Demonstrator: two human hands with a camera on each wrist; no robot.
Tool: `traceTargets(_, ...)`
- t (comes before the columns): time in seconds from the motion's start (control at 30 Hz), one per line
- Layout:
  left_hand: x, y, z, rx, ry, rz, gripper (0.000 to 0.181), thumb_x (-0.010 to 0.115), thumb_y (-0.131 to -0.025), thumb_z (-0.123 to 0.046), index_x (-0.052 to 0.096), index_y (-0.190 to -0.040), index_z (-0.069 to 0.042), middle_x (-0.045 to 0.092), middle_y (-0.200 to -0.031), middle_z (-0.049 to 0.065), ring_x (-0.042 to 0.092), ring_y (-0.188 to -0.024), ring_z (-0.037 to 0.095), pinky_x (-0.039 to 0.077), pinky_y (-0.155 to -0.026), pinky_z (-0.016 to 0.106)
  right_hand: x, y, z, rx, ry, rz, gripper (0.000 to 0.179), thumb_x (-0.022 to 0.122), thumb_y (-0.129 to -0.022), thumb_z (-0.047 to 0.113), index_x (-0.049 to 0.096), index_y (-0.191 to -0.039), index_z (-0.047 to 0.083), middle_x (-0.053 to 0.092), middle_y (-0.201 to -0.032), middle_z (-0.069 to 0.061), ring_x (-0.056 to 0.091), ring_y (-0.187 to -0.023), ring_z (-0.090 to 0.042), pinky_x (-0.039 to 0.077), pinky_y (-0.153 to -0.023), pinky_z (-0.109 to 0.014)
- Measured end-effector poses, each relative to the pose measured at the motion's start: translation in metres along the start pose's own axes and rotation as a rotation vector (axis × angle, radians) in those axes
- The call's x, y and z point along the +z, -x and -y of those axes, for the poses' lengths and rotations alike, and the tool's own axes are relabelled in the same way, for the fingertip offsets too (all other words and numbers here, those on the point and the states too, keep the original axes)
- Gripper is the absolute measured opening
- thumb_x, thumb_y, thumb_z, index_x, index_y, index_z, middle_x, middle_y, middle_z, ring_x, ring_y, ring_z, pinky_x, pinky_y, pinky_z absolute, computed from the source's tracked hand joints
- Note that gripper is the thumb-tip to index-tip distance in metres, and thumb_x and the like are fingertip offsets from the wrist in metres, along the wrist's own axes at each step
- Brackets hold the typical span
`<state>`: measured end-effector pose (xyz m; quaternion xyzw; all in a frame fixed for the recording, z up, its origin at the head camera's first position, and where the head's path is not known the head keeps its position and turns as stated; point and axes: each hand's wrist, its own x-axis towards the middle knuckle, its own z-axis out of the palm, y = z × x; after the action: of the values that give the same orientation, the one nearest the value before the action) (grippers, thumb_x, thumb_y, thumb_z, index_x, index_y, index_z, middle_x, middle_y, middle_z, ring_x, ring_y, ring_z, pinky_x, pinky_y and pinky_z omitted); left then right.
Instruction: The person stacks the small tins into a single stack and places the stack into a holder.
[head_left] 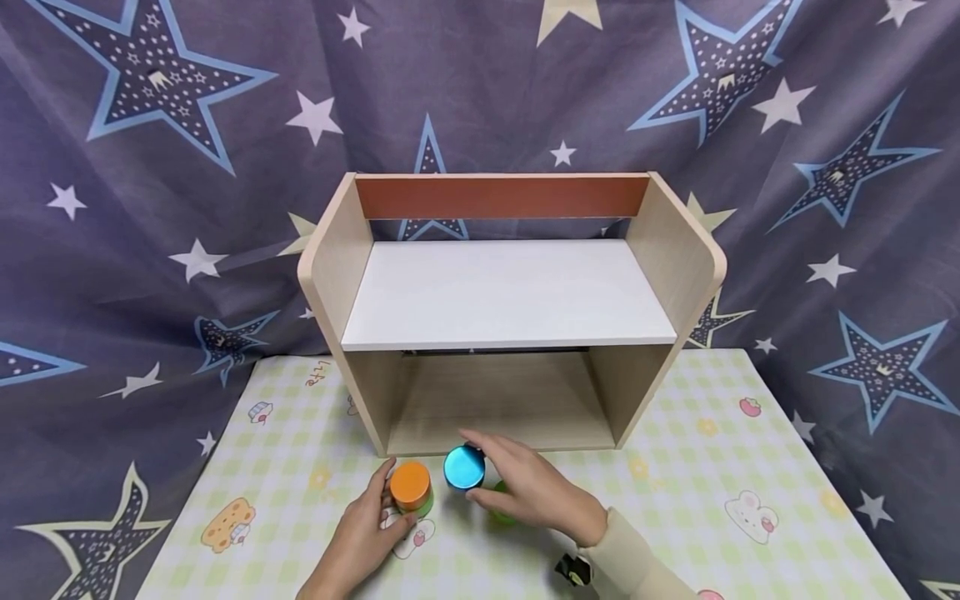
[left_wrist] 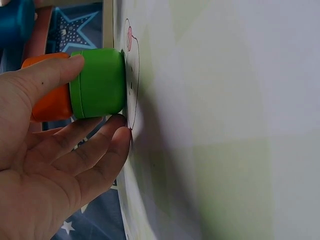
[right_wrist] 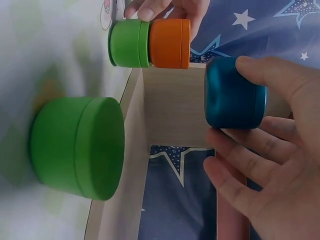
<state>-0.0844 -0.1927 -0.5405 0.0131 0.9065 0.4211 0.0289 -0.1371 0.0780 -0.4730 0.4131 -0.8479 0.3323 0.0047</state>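
Observation:
An orange jar (head_left: 410,485) stands on top of a green jar (left_wrist: 102,82), and the green jar rests on the table. My left hand (head_left: 362,531) holds this stack from the left, thumb on one side and fingers on the other. Above the table, just right of the stack, my right hand (head_left: 531,490) holds a shiny blue jar (right_wrist: 235,95) between thumb and fingers. Below that hand a second green jar (right_wrist: 70,145) stands on the table; the hand mostly hides it in the head view.
A wooden two-level shelf unit with a white middle board (head_left: 510,292) stands directly behind the jars. The checked tablecloth (head_left: 750,467) spreads to both sides. By the right sleeve lies a small black object (head_left: 573,570). A star-patterned curtain (head_left: 480,83) hangs behind.

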Motion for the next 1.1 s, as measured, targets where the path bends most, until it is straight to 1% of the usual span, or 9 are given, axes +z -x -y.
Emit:
traceTargets(0.13,0.0,0.0,0.0,0.005,0.009,-0.003,0.09,0.084,-0.083,-0.015,0.031,-0.154,-0.004,0.063,-0.128,0.013,0.068,-0.104,0.023,0.054,-0.092,0.044,0.002,-0.004,0.0,-0.01,0.004,-0.001,0.076,0.074,-0.093,0.031,0.033,-0.156,0.016,0.054,-0.141,-0.004,0.056,-0.123,-0.015,0.048,-0.101,-0.034)
traceTargets(0.3,0.0,0.0,0.001,0.02,0.016,0.002,0.09,0.084,-0.083,-0.015,0.03,-0.154,-0.004,0.063,-0.128,0.013,0.068,-0.105,0.022,0.053,-0.092,0.045,0.004,-0.008,0.001,-0.027,0.005,0.0,0.076,0.074,-0.093,0.031,0.033,-0.156,0.017,0.054,-0.141,-0.004,0.056,-0.122,-0.014,0.048,-0.102,-0.033)
traceTargets(0.63,-0.001,0.0,0.001,-0.012,0.02,0.018,0.09,0.084,-0.083,-0.017,0.03,-0.154,-0.005,0.063,-0.128,0.013,0.068,-0.104,0.023,0.054,-0.091,0.044,0.011,-0.017,0.004,-0.036,-0.001,0.011,0.076,0.074,-0.093,0.031,0.034,-0.155,0.015,0.053,-0.142,-0.005,0.056,-0.122,-0.015,0.048,-0.101,-0.033)
traceTargets(0.77,-0.001,0.0,0.001,-0.015,0.023,0.019,0.09,0.084,-0.083,-0.017,0.031,-0.154,-0.005,0.063,-0.128,0.013,0.068,-0.105,0.023,0.054,-0.091,0.044,0.013,-0.022,0.006,-0.042,-0.012,0.018,0.076,0.074,-0.093,0.032,0.033,-0.156,0.016,0.053,-0.143,-0.004,0.057,-0.121,-0.014,0.048,-0.101,-0.032)
traceTargets(0.93,-0.001,-0.001,0.001,-0.01,0.02,0.017,0.089,0.084,-0.083,-0.018,0.031,-0.154,-0.005,0.062,-0.129,0.014,0.068,-0.106,0.024,0.054,-0.091,0.044,0.017,-0.028,0.008,-0.06,0.004,0.02,0.076,0.073,-0.094,0.034,0.033,-0.156,0.017,0.053,-0.143,-0.004,0.057,-0.121,-0.014,0.048,-0.101,-0.033)
traceTargets(1.1,-0.002,0.0,0.002,-0.014,0.025,0.016,0.089,0.084,-0.083,-0.018,0.031,-0.155,-0.006,0.059,-0.135,0.017,0.068,-0.106,0.024,0.054,-0.091,0.044,0.022,-0.033,0.01,-0.078,0.011,0.035,0.076,0.073,-0.094,0.034,0.033,-0.156,0.016,0.053,-0.144,-0.006,0.056,-0.123,-0.015,0.048,-0.101,-0.033)
